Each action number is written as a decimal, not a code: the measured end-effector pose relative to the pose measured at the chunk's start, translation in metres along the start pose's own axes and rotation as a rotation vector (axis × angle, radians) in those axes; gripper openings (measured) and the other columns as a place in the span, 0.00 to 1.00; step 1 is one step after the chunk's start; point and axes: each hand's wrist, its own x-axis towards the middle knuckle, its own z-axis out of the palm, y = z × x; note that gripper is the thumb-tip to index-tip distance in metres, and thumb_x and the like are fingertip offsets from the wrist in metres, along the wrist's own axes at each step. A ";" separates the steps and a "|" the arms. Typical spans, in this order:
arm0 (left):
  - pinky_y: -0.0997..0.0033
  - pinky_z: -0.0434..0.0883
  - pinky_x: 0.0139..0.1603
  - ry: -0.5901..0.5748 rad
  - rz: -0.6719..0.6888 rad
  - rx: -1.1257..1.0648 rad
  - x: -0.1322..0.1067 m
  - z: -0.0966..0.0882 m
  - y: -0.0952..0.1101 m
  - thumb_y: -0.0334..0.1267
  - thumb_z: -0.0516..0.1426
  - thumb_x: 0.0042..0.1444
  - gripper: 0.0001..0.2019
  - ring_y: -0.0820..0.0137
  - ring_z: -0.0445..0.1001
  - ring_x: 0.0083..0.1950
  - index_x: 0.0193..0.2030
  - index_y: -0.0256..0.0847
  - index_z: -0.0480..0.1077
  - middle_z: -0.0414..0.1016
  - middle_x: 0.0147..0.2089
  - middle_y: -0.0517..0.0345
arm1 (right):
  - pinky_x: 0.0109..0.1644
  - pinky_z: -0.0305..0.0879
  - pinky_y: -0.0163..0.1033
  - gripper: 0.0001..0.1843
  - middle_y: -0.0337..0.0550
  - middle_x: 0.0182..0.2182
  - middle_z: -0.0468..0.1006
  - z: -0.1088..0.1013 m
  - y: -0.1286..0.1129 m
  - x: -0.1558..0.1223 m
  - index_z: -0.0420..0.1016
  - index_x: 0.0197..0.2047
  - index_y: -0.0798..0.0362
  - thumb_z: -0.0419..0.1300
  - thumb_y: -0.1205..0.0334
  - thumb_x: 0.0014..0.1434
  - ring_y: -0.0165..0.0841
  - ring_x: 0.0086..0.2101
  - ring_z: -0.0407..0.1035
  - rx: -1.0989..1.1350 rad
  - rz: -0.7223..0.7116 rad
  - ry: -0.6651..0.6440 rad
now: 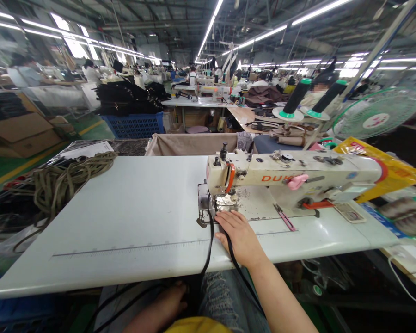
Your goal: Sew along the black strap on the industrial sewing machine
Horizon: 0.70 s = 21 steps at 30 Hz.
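My right hand (240, 236) lies on the white sewing table in front of the machine's needle area, fingers close together and pressed down on a narrow black strap (231, 247). The strap passes between thumb and fingers and drops over the front edge. A second run of black strap (211, 238) hangs from the needle area to the left of this hand. Below the table edge, by my lap, my left hand (175, 297) is in shadow with its fingers curled; what they hold is hidden. The sewing machine (244, 178) stands just beyond my right hand.
Pink-handled thread snips (284, 218) lie right of my hand. Olive straps (69, 180) are heaped at the table's left end. Thread cones (296, 98) and a fan (376, 115) stand at the right. Behind are a blue crate (133, 125) and other people at work.
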 end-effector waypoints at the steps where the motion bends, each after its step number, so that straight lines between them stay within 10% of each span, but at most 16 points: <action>1: 0.47 0.58 0.76 0.009 -0.004 0.013 0.000 -0.002 0.003 0.43 0.64 0.50 0.33 0.41 0.62 0.76 0.66 0.43 0.74 0.66 0.74 0.43 | 0.73 0.60 0.60 0.20 0.53 0.63 0.76 0.000 0.000 0.000 0.76 0.64 0.53 0.59 0.53 0.74 0.46 0.64 0.69 0.001 0.002 -0.007; 6: 0.59 0.49 0.81 0.089 0.086 0.001 -0.003 -0.012 0.030 0.48 0.62 0.56 0.43 0.50 0.51 0.81 0.78 0.40 0.58 0.55 0.81 0.43 | 0.73 0.60 0.60 0.20 0.53 0.64 0.76 0.001 0.000 0.000 0.76 0.64 0.54 0.59 0.54 0.74 0.46 0.64 0.68 0.000 0.003 -0.018; 13: 0.61 0.68 0.69 0.106 0.315 -0.144 -0.010 -0.028 0.069 0.53 0.53 0.69 0.20 0.56 0.75 0.63 0.55 0.46 0.80 0.82 0.59 0.53 | 0.72 0.61 0.59 0.20 0.53 0.64 0.76 0.000 0.000 0.000 0.75 0.64 0.53 0.58 0.53 0.75 0.46 0.64 0.69 -0.006 -0.007 -0.014; 21: 0.57 0.69 0.57 0.052 0.190 -0.028 -0.001 -0.020 0.038 0.42 0.56 0.65 0.13 0.56 0.76 0.51 0.37 0.41 0.80 0.80 0.45 0.51 | 0.72 0.62 0.60 0.20 0.52 0.63 0.76 -0.001 -0.001 0.000 0.76 0.64 0.53 0.60 0.54 0.74 0.45 0.64 0.69 -0.009 0.003 -0.005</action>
